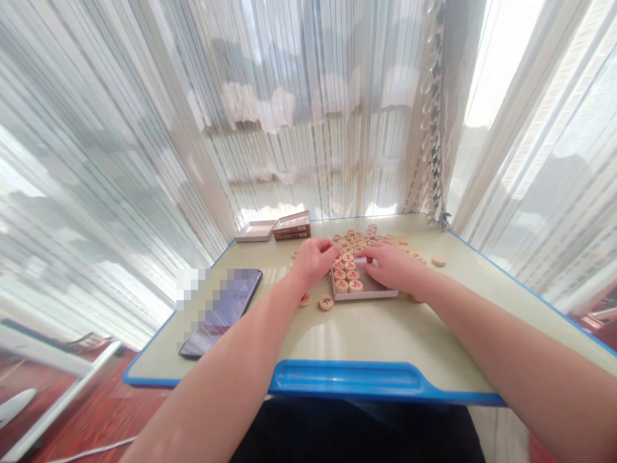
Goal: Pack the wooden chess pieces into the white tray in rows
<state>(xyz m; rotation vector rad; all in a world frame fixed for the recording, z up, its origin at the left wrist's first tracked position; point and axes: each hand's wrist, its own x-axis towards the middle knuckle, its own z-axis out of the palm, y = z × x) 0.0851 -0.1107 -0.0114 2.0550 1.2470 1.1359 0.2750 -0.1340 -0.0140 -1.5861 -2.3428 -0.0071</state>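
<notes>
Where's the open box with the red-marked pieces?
In the head view, the open box sits right of centre on the table, left hand by its left edge, right hand over its right side.

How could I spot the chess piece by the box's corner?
On the blue-edged table, find the nearest box. Outside its near left corner lies a Chinese chess piece, its character dark; the loose piece to its left bears red.

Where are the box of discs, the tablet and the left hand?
Box of discs (369,296): head view, on its near wall.
Tablet (231,311): head view, on its screen.
Left hand (312,260): head view, on the back of the hand.
</notes>
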